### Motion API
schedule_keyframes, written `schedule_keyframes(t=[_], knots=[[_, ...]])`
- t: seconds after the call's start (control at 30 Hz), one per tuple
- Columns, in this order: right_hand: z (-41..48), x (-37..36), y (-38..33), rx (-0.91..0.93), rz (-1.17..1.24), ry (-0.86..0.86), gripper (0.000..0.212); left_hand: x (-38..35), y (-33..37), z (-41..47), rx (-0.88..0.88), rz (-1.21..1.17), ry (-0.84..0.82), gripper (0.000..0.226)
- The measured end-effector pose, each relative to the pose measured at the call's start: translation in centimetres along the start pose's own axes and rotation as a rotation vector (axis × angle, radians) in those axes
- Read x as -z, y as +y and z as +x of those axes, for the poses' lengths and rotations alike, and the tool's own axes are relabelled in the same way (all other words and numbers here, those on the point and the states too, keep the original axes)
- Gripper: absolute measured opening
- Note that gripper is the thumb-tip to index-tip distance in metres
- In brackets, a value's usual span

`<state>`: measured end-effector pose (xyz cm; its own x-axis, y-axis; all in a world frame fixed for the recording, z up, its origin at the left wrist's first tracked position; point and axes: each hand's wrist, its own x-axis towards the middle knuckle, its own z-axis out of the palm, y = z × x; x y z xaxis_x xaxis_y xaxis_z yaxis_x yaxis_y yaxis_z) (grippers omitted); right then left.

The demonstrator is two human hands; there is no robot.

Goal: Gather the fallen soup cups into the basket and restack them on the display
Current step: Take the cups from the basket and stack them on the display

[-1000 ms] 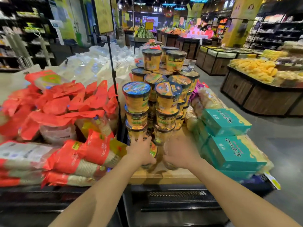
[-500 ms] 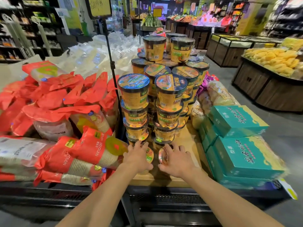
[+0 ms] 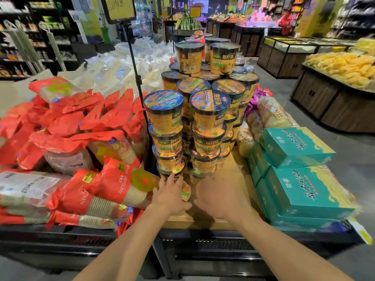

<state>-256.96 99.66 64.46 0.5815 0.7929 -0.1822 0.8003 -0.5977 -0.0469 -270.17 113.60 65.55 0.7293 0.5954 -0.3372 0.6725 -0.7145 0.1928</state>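
soup cup (image 3: 185, 191) lay at foot of cup stack (image 3: 168, 138) on wooden display (image 3: 231, 171) | left hand (image 3: 171, 194) flat on it, fingers straight | right hand (image 3: 218, 196) spread beside, blurred, hold unclear | judged: steady stack, lift cup gently

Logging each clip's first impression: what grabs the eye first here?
The tower of yellow soup cups at centre, stacked on the wooden board. Both hands reach to its base, the left hand and right hand; red packs crowd the left, teal boxes the right.
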Motion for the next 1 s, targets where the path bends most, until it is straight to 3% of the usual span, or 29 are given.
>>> schedule_keyframes(t=[0.23,0.4,0.53,0.63,0.8,1.0], knots=[[-3.0,1.9,2.1,-0.084,-0.001,0.099,0.095,1.8,1.0,-1.4,-0.084,-0.032,0.119,0.097],[-7.0,4.2,4.6,-0.207,-0.022,0.146,0.093,3.3,5.0,-2.8,-0.274,-0.011,0.191,0.091],[-11.7,5.2,7.3,-0.357,-0.035,0.184,0.107,3.3,10.2,-4.0,-0.459,0.022,0.177,0.090],[-15.7,4.9,10.1,-0.470,-0.022,0.171,0.096,2.4,15.0,-5.4,-0.602,0.042,0.155,0.087],[-23.2,3.5,15.3,-0.693,-0.003,0.174,0.109,-0.6,23.6,-7.9,-0.800,0.128,0.085,0.089],[-32.0,-0.1,22.1,-0.946,0.061,0.155,0.101,-5.7,33.8,-10.9,-0.975,0.190,-0.020,0.090]])
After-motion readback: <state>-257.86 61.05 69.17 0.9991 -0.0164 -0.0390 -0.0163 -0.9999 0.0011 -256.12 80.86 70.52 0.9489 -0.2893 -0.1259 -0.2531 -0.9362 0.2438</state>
